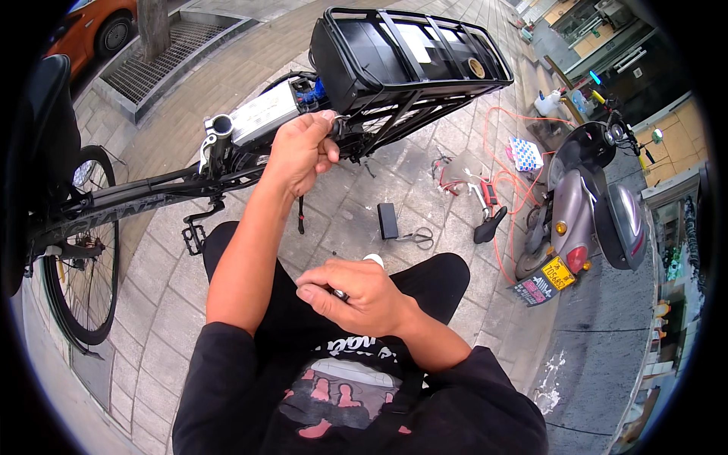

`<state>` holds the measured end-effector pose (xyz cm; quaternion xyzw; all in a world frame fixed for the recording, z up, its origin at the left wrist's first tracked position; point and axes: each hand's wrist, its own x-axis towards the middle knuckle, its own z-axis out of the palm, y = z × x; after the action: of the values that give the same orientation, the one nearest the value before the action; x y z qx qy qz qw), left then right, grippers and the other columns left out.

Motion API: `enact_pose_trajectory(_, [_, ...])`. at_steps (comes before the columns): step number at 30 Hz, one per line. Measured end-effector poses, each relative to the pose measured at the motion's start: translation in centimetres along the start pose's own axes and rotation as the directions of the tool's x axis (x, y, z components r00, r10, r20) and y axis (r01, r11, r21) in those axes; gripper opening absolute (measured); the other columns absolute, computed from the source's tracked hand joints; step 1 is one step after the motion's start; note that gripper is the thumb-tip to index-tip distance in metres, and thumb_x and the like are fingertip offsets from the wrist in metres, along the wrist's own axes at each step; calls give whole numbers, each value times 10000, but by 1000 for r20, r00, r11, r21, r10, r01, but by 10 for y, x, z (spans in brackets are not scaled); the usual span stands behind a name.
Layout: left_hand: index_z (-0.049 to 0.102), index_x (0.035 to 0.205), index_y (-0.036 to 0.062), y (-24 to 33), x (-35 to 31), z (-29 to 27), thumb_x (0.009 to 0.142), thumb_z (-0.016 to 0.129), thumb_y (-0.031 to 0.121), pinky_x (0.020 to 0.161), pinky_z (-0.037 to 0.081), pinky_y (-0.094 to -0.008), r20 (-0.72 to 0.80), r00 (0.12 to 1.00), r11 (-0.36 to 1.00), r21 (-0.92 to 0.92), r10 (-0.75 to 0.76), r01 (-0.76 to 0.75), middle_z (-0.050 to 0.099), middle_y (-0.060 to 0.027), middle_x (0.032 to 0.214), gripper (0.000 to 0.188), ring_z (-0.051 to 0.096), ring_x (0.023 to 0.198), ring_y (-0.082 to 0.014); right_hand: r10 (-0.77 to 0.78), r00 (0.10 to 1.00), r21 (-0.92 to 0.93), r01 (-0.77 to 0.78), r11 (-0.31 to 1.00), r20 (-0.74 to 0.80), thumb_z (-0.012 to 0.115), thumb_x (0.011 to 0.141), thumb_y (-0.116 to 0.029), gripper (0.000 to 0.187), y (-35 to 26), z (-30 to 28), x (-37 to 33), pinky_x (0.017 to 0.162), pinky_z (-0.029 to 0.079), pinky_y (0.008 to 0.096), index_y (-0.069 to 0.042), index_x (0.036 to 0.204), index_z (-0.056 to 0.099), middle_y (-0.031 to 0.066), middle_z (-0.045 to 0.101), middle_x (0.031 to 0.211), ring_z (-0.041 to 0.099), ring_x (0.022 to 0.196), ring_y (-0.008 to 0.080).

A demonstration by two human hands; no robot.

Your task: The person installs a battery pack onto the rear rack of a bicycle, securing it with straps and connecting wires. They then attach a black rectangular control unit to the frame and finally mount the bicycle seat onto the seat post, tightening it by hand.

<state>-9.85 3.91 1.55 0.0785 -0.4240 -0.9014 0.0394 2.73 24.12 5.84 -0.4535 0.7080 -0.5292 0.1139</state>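
A bicycle with a black frame (152, 189) stands in front of me, with a silver box (265, 114) and a black rear rack (425, 80) on it. My left hand (303, 148) is closed in a pinch beside the rack's near corner, next to blue wrapped wiring (311, 92). What its fingertips grip is too small to make out. Above my lap, my right hand (356, 296) is closed around a small dark thing that shows a metallic glint; most of it is hidden by the fingers.
On the paving lie a black box (387, 221), scissors (418, 239), a black bicycle saddle (491, 225) and an orange hose (519, 199). A scooter (576, 208) is parked at the right. A tree grate (163, 61) and an orange car (95, 26) are at the far left.
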Motion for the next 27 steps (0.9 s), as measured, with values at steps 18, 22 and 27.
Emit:
enact_pose_trajectory(18, [637,1012,68,-10,11,-7,1104,696,217,402,368,-198,68,996,984,-165,-57,67,665,-20,805,185,648,628,-73,34,999,-37,-34,999,-4,776,1017,-116,140,17,-7,3,630,529,334,3,1091,771,108,743,860,691,692,212])
enact_pose_trajectory(22, [652,1009,83,-19,19,-11,1092,719,265,415,370,-205,99,991,969,-222,-85,105,675,-4,822,210,663,673,-81,72,996,-184,-80,980,-48,778,1012,-85,135,14,-32,16,623,509,273,18,1098,785,86,729,822,659,667,140])
enact_pose_trajectory(27, [717,1131,120,-20,19,-8,1067,752,351,608,510,-266,100,988,965,-222,-119,139,700,17,916,242,687,814,-106,259,932,-104,-292,951,-253,750,1026,-75,157,5,-60,33,696,510,249,23,1147,765,25,717,890,630,763,75])
